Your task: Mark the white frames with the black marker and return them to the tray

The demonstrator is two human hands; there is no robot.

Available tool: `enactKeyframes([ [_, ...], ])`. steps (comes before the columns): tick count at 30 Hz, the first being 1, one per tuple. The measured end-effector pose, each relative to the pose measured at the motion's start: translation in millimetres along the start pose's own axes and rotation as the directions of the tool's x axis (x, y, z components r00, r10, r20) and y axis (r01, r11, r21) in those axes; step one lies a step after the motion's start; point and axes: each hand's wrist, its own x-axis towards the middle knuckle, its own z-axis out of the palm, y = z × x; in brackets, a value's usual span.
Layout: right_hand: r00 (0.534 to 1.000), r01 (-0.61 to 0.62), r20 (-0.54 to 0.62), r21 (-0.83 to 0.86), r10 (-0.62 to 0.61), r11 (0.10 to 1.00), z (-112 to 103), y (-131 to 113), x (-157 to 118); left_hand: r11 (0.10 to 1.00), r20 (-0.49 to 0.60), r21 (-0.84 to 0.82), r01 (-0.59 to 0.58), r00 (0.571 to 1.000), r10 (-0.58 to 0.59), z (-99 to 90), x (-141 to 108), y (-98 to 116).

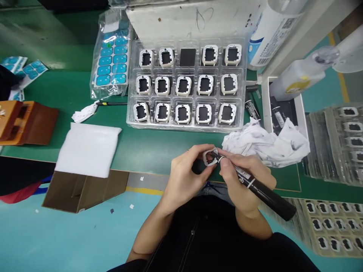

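Between its thumb and fingers, my left hand [184, 177] pinches a small white watch case frame [208, 160] at the bench's front edge. My right hand [245, 177] grips a thick black marker pen [262, 192], its tip at the inner side of the frame. Whether the tip touches the frame I cannot tell. Beyond my hands lies a clear plastic tray [181, 127] with rows of similar white frames, each in its own compartment. One compartment in the back row holds no frame and shows a dark pad [187, 57].
Crumpled white cloth [263, 143] lies right of my hands. Bottles [300, 77] and a white box [301, 113] stand behind it. Left are a bag of blue stickers [110, 60], white foam [87, 149], a cardboard box [85, 190] and an orange holder [36, 122]. Stacked trays [320, 143] sit right.
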Motion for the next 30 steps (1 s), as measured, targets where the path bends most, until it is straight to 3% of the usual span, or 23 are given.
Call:
enactKeyframes([
  [11, 1.0, 0.007, 0.001, -0.041, -0.007, 0.999, 0.4, -0.3, 0.0, 0.998, 0.005, 0.063, -0.006, 1.0, 0.005, 1.1, -3.1, 0.6],
  [18, 0.997, 0.079, 0.024, -0.051, -0.078, 0.996, 3.1, -3.0, 3.4, 0.993, 0.009, 0.115, -0.037, 0.999, 0.036, 0.6, -4.1, 0.0],
  [30, 0.996, 0.092, -0.005, -0.07, -0.092, 0.993, 3.6, -5.9, 4.3, 0.993, 0.01, 0.095, -0.071, 0.997, 0.07, -0.2, -3.0, -0.3],
])
